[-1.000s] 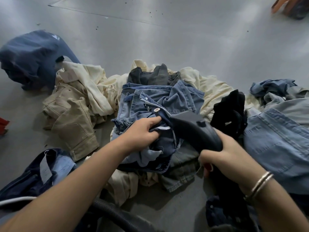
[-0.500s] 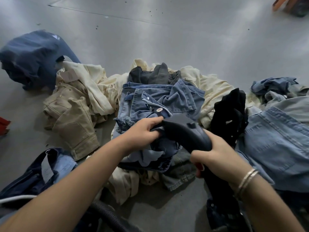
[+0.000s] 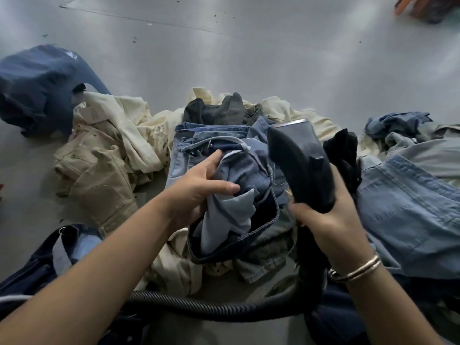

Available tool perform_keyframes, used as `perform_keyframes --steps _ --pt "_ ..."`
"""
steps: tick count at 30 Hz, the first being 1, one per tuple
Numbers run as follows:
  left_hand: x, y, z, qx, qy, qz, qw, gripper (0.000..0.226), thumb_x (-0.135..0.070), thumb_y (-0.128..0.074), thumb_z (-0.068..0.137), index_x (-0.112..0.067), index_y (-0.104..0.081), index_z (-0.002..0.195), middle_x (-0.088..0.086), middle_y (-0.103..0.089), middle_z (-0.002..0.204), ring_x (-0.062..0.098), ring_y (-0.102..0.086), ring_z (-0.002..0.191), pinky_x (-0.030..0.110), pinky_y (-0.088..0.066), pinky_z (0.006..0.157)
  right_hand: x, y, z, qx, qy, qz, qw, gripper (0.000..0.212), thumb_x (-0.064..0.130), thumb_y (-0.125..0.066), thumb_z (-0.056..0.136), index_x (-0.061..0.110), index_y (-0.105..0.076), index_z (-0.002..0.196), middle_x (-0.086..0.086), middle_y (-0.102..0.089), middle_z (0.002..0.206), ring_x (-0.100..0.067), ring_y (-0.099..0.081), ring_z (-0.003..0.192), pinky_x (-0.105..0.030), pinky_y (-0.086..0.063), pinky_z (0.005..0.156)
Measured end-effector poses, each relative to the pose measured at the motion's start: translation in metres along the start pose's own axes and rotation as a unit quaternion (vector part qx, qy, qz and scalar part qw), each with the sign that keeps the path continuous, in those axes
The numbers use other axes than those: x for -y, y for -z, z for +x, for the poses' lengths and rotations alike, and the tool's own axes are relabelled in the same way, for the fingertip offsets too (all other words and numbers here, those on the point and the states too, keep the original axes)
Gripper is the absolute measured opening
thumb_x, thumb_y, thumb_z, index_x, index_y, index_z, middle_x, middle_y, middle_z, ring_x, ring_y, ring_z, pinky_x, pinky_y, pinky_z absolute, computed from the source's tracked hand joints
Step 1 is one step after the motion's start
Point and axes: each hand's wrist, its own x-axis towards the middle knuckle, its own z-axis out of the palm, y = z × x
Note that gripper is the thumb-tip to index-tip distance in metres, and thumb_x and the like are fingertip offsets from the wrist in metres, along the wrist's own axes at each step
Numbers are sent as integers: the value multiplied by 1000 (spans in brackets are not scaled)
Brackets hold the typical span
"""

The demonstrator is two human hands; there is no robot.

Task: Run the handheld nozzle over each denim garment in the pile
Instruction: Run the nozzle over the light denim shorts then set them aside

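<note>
Around the blue jeans (image 3: pixel 224 155) on the floor we see khaki trousers (image 3: pixel 99 175) and a black hose (image 3: pixel 199 305). Our left hand (image 3: pixel 196 192) pinches the denim; our right hand (image 3: pixel 326 220) grips the raised nozzle (image 3: pixel 298 158).

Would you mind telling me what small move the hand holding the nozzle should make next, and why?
Probably tip the nozzle down onto the blue jeans. The right hand holds it raised, its mouth pointing up and away from the cloth, while the left hand grips a fold of the jeans, ready for a pass.
</note>
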Motion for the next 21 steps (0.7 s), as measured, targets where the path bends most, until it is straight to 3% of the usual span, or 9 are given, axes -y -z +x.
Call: perform_keyframes --steps 2,4,7,10,12,15,18,21 --pt "2 -5 -1 33 -7 18 999 64 13 -63 72 -25 -48 120 -19 -70 110 4 -65 105 18 -53 78 0 -8 -3 36 18 17 999 55 -2 -63 69 24 -51 117 9 -61 76 -7 -59 67 -18 -50 61" --pt "2 -10 -1 33 3 7 999 71 12 -62 74 -22 -44 133 -9 -64 126 13 -62 115 26 -53 88 -2 -16 -6 60 37 31 997 63 -4 -62 70 29 -48 122 9 -62 78 -9 -60 67 -20 -51 63" --pt "2 -15 -1 20 8 -43 999 90 8 -62 70 -17 -26 149 5 -46 146 25 -52 127 42 -41 107 -6 -23 -7 67 56 33 996 69 -5 -61 71 27 -44 130 9 -62 82 -11 -61 71 -21 -52 67" --pt "3 -17 -1 28 -14 -86 996 76 11 -57 73 -12 -35 142 13 -57 135 28 -57 121 34 -51 95 -10 -23 -8 31 64 40 997 69 -4 -61 71 15 -42 134 0 -62 83 -14 -63 71 -23 -52 68" --pt "4 -17 -2 30 -11 -109 994 77 12 -56 73 -12 -34 142 15 -57 134 30 -57 120 36 -52 95 -11 -21 -8 16 64 51 996 69 -4 -62 71 12 -40 135 -4 -64 81 -15 -65 73 -22 -53 70" --pt "3 -16 1 31 -7 -133 991 85 12 -58 72 -18 -28 147 12 -51 141 29 -55 123 40 -47 100 -12 -22 -7 36 49 55 997 69 6 -68 71 14 -40 134 2 -66 80 -12 -66 74 -21 -53 71" --pt "0 -16 1 57 -27 -128 990 74 14 -57 72 -17 -37 136 8 -65 123 26 -61 115 32 -55 85 -15 -32 -11 75 34 60 995 70 -1 -66 71 25 -41 131 11 -66 94 -7 -66 85 -20 -52 74" --pt "-3 -18 0 46 -48 -115 991 76 16 -55 70 -10 -32 137 8 -67 113 24 -65 103 30 -57 77 -18 -39 -14 79 38 85 992 68 -9 -61 70 19 -41 130 10 -67 95 -10 -66 88 -22 -52 76"
